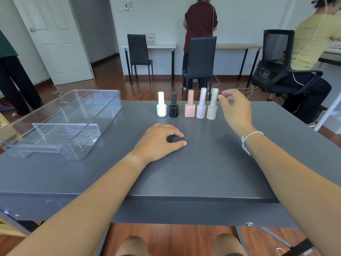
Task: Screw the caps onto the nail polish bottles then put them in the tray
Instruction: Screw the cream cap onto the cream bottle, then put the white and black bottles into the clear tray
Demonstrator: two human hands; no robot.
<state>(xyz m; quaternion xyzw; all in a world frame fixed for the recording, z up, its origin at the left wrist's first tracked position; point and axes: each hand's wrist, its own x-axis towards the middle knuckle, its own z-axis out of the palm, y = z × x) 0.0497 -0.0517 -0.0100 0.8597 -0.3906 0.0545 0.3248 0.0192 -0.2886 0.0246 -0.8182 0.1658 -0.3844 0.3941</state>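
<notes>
The grey table (pixel 212 163) carried a clear tray (pixel 60 122) at its far left corner, holding only its own clear divider (pixel 66 127). Five capped bottles (pixel 190 106) stood upright in a row near the far edge. The left hand (pixel 160 141) rested on the tabletop, fingers loosely curled. The right hand (pixel 234 109) hovered just beside the rightmost bottle (pixel 212 106), fingers apart, holding nothing.

Five capped bottles (pixel 187 105) ranked close together just left of the right hand's fingers (pixel 224 95); bare table (pixel 212 163) around the left hand's fingers (pixel 180 139); clear tray (pixel 60 124) open-topped, far left.
</notes>
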